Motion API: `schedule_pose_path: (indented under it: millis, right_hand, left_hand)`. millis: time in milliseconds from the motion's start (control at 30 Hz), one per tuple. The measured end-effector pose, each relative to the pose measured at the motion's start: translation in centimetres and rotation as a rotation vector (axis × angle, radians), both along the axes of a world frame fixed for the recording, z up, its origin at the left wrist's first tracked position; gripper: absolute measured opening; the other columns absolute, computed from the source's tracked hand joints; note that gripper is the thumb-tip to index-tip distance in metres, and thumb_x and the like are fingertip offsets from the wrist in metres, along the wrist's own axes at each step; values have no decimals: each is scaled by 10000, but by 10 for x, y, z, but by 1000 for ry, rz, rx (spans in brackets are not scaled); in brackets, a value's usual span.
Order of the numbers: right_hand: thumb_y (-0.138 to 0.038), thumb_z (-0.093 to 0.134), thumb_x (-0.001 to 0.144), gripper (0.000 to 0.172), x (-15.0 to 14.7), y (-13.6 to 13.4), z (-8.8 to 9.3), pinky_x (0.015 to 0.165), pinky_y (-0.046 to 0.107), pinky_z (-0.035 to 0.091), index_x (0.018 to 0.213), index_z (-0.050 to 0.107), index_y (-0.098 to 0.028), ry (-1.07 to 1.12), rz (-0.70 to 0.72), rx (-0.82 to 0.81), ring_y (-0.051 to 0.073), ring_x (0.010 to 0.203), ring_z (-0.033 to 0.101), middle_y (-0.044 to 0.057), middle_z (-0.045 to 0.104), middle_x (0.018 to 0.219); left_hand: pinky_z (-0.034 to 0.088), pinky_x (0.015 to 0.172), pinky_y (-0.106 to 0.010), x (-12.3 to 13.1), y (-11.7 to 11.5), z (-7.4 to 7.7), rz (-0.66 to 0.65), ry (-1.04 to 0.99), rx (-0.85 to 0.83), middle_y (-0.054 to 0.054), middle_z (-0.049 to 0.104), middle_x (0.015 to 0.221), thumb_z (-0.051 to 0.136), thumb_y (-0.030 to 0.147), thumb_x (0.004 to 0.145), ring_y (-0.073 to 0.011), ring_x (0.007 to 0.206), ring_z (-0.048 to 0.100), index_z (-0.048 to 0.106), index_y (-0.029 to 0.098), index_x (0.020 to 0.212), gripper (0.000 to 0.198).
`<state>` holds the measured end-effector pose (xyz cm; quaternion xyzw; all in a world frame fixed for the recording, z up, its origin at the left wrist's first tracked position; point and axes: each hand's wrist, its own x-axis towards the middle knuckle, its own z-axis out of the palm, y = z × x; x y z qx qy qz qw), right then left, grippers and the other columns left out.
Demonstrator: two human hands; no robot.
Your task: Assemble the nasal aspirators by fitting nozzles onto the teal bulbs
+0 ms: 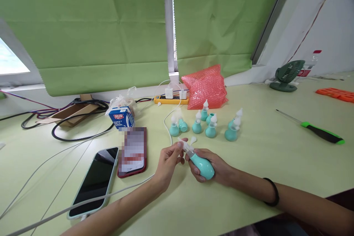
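Observation:
My right hand (218, 167) is wrapped round a teal rubber bulb (203, 166) with a clear nozzle, held low over the table (249, 169). My left hand (168, 160) pinches the clear nozzle tip (184, 144) of that same bulb between thumb and fingers. A small loose white tip (193, 139) lies just behind the hands. Several more teal bulbs with white tips (210, 127) stand in a loose group beyond, between the hands and a pink bubble-wrap bag (206, 86).
Two phones (95, 180) (132, 151) lie to the left, with white cables crossing the table. A milk carton (121, 116), a yellow power strip (171, 99) and black cables sit at the back left. A green-handled screwdriver (318, 131), a small fan (287, 75) and an orange tray (336, 94) lie right.

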<state>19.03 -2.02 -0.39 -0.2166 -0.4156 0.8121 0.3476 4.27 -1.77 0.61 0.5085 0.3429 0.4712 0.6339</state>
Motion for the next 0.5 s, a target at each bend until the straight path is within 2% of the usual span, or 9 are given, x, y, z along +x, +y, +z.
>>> schedule_pose_path:
  millis: [200,333,433,500]
  right_hand:
    - [-384,400,815,280,-1,-3,3,384,209,314,775,489,-122,-60,-91,163,86,357,453,-4,506,517]
    - [-378,385,827,284,-1,-5,3,383,203,322,777,489,-119,-88,-89,216,79,364,452,-5,500,520]
    - [-377,397,822,276,2,-1,3,391,207,344,824,491,-118,-104,-92,277,86,385,467,-1,512,532]
    - [-362,444,800,244,7,3,6,415,221,375,841,487,-125,-121,-113,340,100,421,496,10,536,564]
  left_hand:
    - [367,588,-252,1,0,4,25,100,51,-15,438,610,437,412,784,-107,580,371,548,109,623,361]
    - [360,566,-246,-1,0,2,60,191,182,-14,445,605,404,394,806,-107,569,377,552,116,628,361]
    - [358,566,-237,-3,0,10,46,294,324,-22,481,648,382,362,824,-113,592,403,591,122,690,345]
    - [376,578,-232,-5,1,18,9,341,358,-31,509,697,336,350,842,-123,635,429,611,129,778,359]
